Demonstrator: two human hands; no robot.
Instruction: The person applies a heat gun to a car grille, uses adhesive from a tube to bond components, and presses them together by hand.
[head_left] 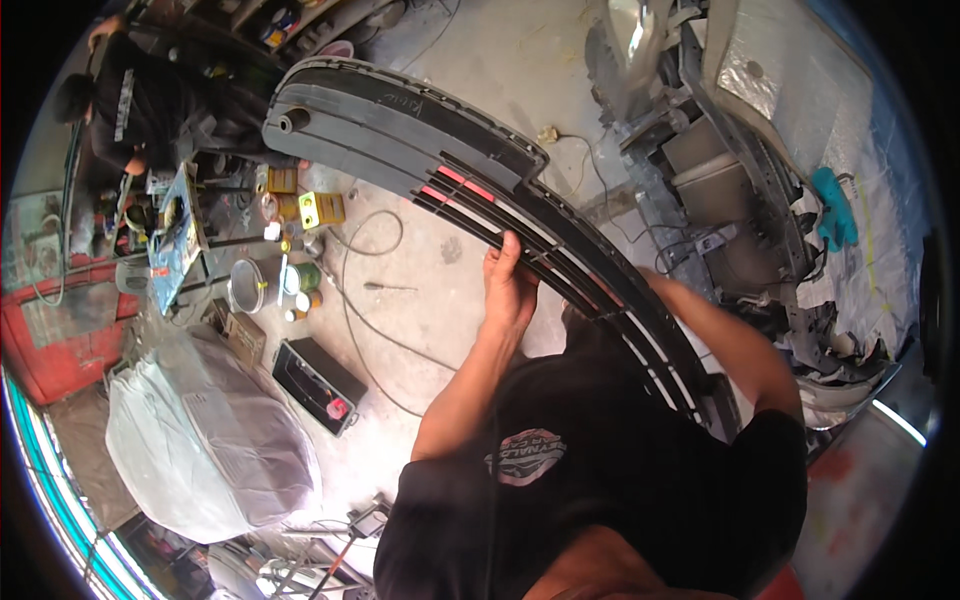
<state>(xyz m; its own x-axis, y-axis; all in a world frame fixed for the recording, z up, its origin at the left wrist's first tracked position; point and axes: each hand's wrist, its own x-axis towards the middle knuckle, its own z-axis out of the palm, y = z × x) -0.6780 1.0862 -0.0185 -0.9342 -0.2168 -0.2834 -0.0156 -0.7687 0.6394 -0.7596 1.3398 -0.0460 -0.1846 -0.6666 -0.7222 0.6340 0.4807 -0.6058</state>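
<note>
A long, curved dark grey bumper grille with open slats spans the space in front of my body, running from upper left to lower right. My left hand is closed on its inner slats, thumb on the upper side and the other fingers mostly underneath. At the outer edge, my right hand grips the same grille; its fingers are largely hidden behind the part. Reddish and white patches show through the slats. A round socket sits near the grille's far left end.
Another person works at the upper left beside a cluttered stand. Yellow cans, a bucket and a black open box stand on the floor, where a cable loops. Car parts line the right; a plastic-covered object sits lower left.
</note>
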